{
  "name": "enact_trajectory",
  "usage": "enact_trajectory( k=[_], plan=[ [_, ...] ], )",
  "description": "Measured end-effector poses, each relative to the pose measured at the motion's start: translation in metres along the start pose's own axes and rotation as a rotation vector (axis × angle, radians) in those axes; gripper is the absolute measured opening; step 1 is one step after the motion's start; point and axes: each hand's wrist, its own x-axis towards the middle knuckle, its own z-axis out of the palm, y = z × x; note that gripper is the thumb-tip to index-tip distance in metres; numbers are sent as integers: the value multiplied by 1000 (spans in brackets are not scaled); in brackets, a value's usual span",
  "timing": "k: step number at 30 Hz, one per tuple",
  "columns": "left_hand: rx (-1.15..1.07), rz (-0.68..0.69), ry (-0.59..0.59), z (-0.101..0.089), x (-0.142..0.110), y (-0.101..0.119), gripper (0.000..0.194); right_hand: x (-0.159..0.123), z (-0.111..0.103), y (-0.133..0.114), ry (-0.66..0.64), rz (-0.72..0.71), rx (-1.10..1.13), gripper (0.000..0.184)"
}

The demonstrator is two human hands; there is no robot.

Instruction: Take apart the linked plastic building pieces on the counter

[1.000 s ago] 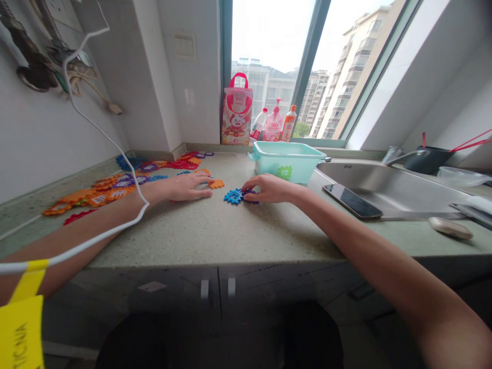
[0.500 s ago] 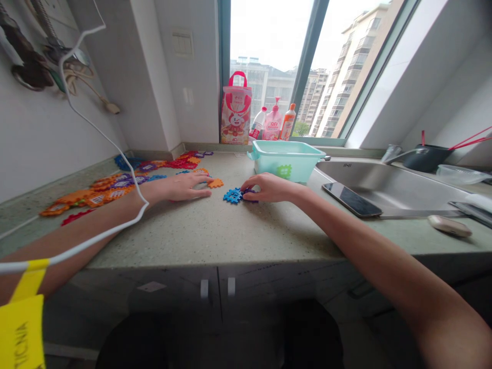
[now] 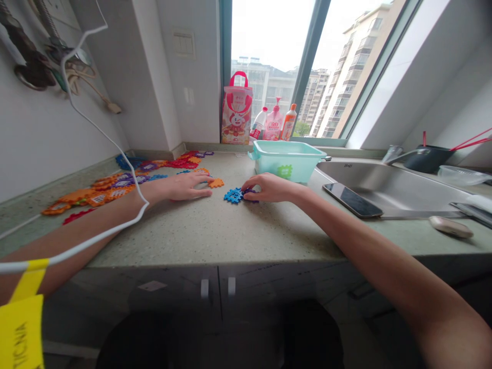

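Observation:
My left hand [image 3: 187,185] lies flat on the counter with fingers stretched out, its tips beside an orange puzzle piece [image 3: 216,182]. My right hand [image 3: 269,187] rests curled on the counter, fingers pinched on a purple piece [image 3: 248,193] that joins a blue toothed piece [image 3: 232,196]. Behind my left arm, a spread of orange, purple, red and blue foam pieces [image 3: 111,185] covers the counter's left side. A mint-green plastic tub [image 3: 286,161] stands just behind my right hand.
A phone [image 3: 352,200] lies on the rim of the steel sink [image 3: 388,187] at right, with a small beige object [image 3: 450,227] near the front edge. A gift bag [image 3: 237,115] and bottles [image 3: 274,124] stand on the window sill. A white cable [image 3: 96,128] hangs across my left arm.

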Motion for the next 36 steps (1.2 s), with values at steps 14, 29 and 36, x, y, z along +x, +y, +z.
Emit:
enact_trajectory(
  k=[14,29,36],
  plan=[
    [15,2,8,-2,-1,3,100,0,1,2,1,3,-9,32],
    [14,4,6,-2,-1,4,99,0,1,0,10,2,-3,30],
    [18,-7,7,-2,-1,4,97,-1,-2,-5,-21,6,-42,31]
  ],
)
